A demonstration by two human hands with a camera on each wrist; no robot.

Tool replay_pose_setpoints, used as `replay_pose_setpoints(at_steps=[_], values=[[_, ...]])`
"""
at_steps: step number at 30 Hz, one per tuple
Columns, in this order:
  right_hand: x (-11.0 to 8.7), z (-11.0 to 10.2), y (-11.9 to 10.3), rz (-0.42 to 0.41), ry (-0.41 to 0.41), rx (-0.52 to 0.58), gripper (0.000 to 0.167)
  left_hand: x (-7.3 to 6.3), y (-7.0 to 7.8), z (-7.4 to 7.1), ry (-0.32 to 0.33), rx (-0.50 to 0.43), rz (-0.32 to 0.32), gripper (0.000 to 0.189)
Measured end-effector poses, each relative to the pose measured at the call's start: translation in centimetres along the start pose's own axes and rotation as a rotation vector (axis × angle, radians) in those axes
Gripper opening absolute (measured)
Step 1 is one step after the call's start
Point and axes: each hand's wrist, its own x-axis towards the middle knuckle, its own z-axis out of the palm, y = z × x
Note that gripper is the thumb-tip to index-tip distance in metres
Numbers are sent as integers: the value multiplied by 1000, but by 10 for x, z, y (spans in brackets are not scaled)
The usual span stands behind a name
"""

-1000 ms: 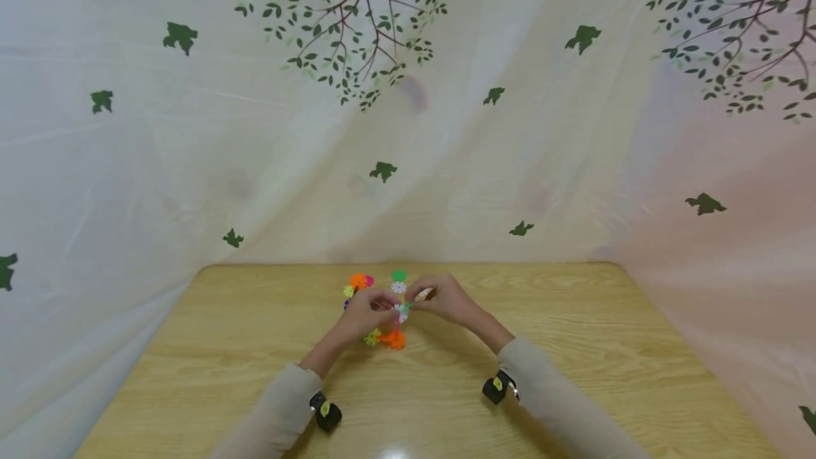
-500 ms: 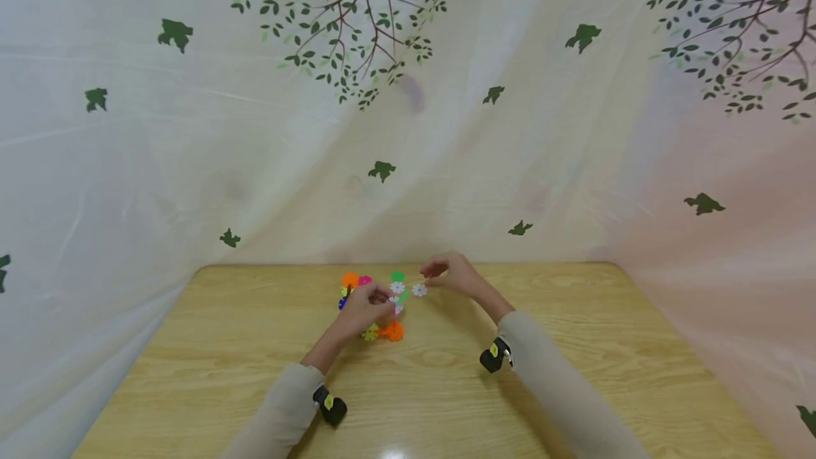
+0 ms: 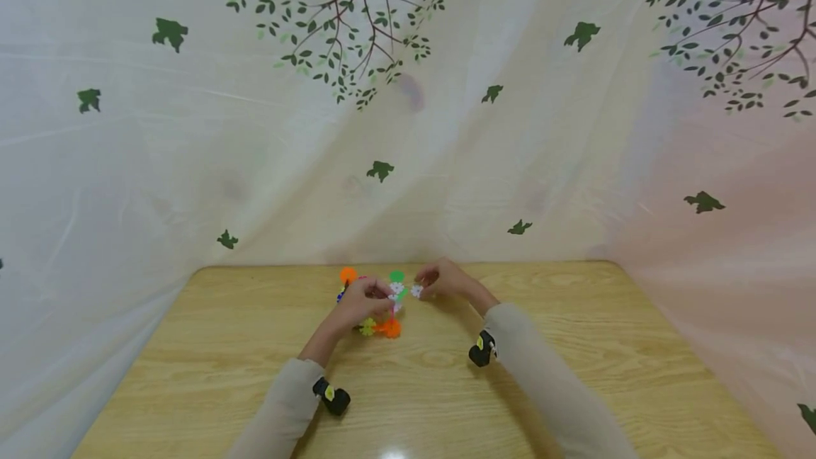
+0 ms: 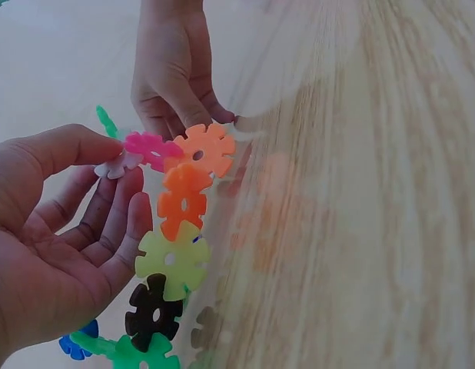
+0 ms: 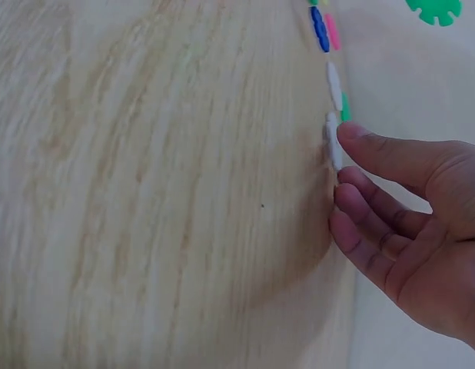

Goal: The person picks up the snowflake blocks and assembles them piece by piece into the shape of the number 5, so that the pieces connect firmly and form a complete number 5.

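Observation:
My left hand [image 3: 360,309] pinches a pale white notched snowflake disc [image 4: 117,164] between thumb and fingers. That disc belongs to a linked chain of notched discs, with a pink disc [image 4: 151,151], an orange disc [image 4: 209,151], a yellow-green disc [image 4: 173,261] and a black disc [image 4: 154,312] curving down in the left wrist view. To the right, my right hand [image 3: 448,280] pinches the edge of a separate white disc [image 3: 416,292] at the tabletop. The right wrist view shows this white disc [image 5: 333,142] edge-on at the thumb and fingertips.
A green disc [image 3: 397,276] and another white disc [image 3: 397,288] are near the chain's right side. The wooden table [image 3: 542,374] ends at a pale curtain [image 3: 446,218] with printed leaves and birds. Each wrist wears a black camera [image 3: 482,349].
My right hand moved away from the left hand to the loose white disc, then came down onto it. The left hand keeps its pinch on the chain, shifting slightly left.

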Motion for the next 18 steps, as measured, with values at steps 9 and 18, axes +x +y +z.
replay_pose_setpoints(at_steps=[9, 18], values=[[1, 5, -4, 1, -16, -3, 23, -2, 1, 2, 18, 0, 1, 18], [-2, 1, 3, 13, -45, 52, 21, 0, -3, 6, 83, -15, -33, 14]])
